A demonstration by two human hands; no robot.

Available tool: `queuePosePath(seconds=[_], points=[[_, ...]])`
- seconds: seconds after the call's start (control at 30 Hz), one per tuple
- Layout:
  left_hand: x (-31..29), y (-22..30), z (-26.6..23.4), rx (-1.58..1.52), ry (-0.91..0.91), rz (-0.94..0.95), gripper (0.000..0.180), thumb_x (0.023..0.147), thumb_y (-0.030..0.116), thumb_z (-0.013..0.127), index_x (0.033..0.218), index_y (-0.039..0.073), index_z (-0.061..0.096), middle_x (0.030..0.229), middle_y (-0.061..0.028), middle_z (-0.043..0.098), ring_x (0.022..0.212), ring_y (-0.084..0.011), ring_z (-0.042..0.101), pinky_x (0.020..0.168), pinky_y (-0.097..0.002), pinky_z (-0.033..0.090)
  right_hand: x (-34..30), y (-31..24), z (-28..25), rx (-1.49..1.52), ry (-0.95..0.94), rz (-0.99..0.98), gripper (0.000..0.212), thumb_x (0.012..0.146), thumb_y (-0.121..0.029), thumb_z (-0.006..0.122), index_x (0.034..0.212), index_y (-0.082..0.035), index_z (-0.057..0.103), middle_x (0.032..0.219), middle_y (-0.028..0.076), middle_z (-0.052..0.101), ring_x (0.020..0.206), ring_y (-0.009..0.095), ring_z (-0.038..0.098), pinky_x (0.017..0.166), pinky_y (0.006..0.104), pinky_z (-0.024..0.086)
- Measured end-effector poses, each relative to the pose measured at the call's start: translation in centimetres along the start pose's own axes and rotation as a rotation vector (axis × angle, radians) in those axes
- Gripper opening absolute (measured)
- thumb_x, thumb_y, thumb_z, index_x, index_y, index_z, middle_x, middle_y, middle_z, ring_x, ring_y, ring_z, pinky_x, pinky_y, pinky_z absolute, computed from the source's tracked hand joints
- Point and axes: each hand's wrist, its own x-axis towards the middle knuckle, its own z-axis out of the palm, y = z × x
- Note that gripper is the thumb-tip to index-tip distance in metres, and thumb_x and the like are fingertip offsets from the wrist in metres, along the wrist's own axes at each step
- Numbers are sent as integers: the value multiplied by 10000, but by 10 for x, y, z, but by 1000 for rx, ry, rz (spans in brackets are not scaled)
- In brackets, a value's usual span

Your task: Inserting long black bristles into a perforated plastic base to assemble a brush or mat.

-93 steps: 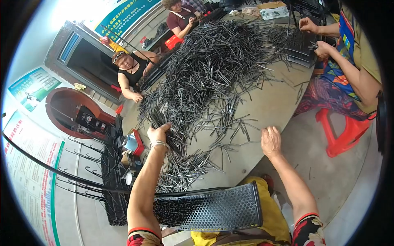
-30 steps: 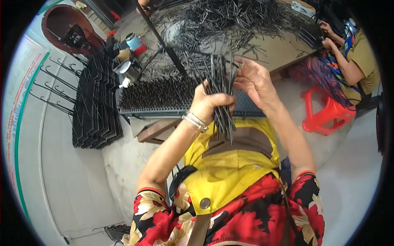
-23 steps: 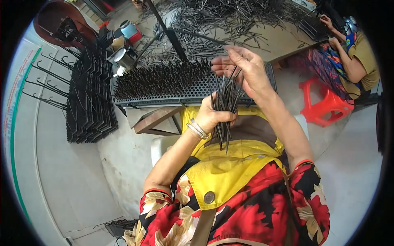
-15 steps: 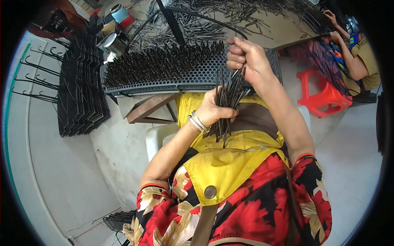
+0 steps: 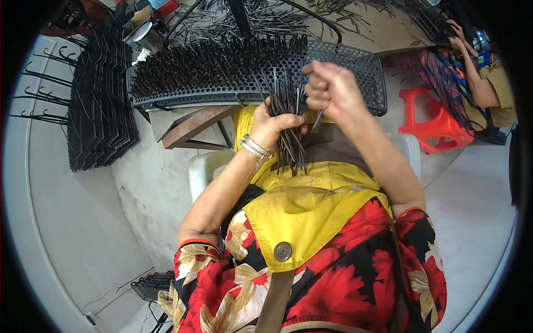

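Observation:
My left hand (image 5: 268, 127) is closed around a bundle of thin dark rods (image 5: 288, 141), held upright above my lap with the ends splayed at top and bottom. Just right of the bundle, my right hand (image 5: 337, 94) is closed in a pinch, and a single dark rod (image 5: 317, 121) sticks out below its fingers. Beyond both hands lies a black perforated rack (image 5: 358, 77). Many similar rods (image 5: 205, 69) stand upright in its holes, filling the left and middle part, while the holes at its right end show bare.
Loose rods (image 5: 266, 22) lie heaped on the table behind the rack. Stacked black wire racks with hooks (image 5: 100, 105) stand at left. A red plastic stool (image 5: 436, 119) is at right, near another person's arm (image 5: 472, 75). A metal cup (image 5: 147, 36) sits at far left.
My left hand has shifted left and away from me with the bundle. My right hand has come lower, beside the bundle, and a rod now shows beneath its fist.

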Motion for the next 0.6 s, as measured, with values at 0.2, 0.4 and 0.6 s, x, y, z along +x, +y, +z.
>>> queuePosePath(seconds=[0.2,0.4,0.6], points=[[-4,-1,11,-73,10,25,272,681,-41,621,942,-5,556,789,-69,608,645,-178,596,565,-303,526,1,32,5,-19,89,-280,209,902,-195,457,846,4,484,565,-6,352,420,57,275,367,195,247],[-2,-12,6,-31,-57,26,274,655,-55,656,902,0,549,774,-65,601,589,-164,580,516,-284,499,1,43,3,-48,142,-420,173,864,-160,530,863,10,503,569,20,430,429,68,357,383,193,288],[-10,-9,4,38,2,70,271,639,-78,656,872,-5,537,694,-77,589,514,-163,559,474,-263,466,-7,25,-17,-320,89,-608,187,804,-71,589,939,45,534,752,91,603,624,118,565,569,217,457]])
